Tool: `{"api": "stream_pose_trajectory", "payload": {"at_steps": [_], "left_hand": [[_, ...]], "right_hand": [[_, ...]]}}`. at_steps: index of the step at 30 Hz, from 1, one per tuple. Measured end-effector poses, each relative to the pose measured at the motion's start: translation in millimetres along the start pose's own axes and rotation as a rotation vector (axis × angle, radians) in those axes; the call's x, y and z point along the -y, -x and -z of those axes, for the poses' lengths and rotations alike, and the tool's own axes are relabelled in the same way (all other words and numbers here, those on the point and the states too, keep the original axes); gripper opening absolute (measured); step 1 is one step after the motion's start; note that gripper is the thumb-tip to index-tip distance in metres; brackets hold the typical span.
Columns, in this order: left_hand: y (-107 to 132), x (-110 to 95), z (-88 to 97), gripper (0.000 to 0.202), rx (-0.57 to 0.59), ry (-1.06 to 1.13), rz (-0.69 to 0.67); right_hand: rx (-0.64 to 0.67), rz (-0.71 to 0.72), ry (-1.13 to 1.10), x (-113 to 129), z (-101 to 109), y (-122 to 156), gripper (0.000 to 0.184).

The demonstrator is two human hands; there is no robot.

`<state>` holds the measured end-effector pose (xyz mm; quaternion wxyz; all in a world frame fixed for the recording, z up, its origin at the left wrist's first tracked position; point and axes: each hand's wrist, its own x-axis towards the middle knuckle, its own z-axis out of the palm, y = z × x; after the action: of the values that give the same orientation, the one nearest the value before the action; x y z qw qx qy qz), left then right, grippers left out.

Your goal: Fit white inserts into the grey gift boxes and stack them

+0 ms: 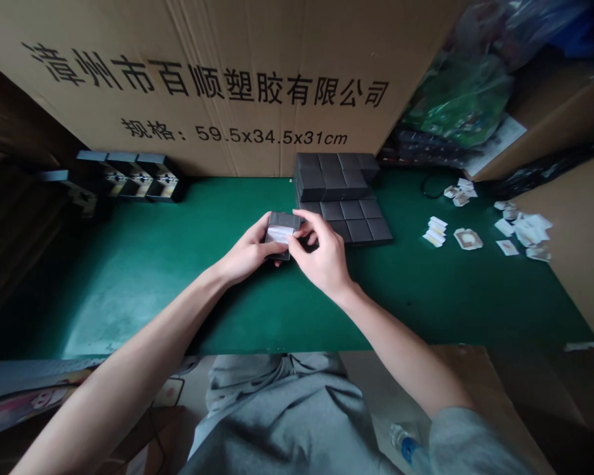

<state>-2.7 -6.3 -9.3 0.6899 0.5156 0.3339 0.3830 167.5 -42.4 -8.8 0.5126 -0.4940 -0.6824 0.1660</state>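
Nearest are grey clothes (282, 422) below the edge of a green table (237, 323). Above the middle of the tabletop, the left hand (250, 249) holds a small dark box (277, 254) from its left side, thumb across the front. The right hand (321, 254) is curled narrow, its thumb and index finger at the box's right edge; I cannot tell whether they pinch the pale strip (280, 234) showing on it. This 1 box looks partway through handling; whether the strip is going in or coming out is unclear. Well to the right lie loose white pieces (468, 239), apparently unused or set aside. Just beyond the hands, a stack of dark boxes (336, 178) appears closed, and perhaps finished. Far left, 3 open boxes (139, 177) stand side by side, with pale material inside; these seem still to be completed. Behind everything rises a large printed carton (218, 33).
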Motion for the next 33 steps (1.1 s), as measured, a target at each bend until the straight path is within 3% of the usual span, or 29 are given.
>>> {"api": "stream_pose_trajectory", "payload": {"at_steps": [5, 12, 18, 26, 33], "left_hand": [[1.2, -3.3, -0.6, 0.042, 0.032, -0.049, -0.003], [3.4, -5.7, -1.3, 0.044, 0.067, -0.08, 0.016], [3.1, -0.5, 2.9, 0.081, 0.053, -0.06, 0.06], [3.4, 0.1, 2.3, 0.08, 0.051, -0.03, 0.098], [5.1, -3.1, -0.8, 0.072, 0.119, -0.081, 0.111]], "right_hand": [[-0.037, 0.093, 0.042, 2.0, 2.7, -1.9, 0.031], [0.012, 0.098, 0.023, 0.5, 3.7, -3.0, 0.018], [0.007, 0.116, 0.038, -2.7, 0.5, -3.1, 0.017], [0.027, 0.112, 0.001, 1.1, -2.0, 1.5, 0.015], [0.009, 0.096, -0.042, 6.5, 0.1, 3.9, 0.035]]}}
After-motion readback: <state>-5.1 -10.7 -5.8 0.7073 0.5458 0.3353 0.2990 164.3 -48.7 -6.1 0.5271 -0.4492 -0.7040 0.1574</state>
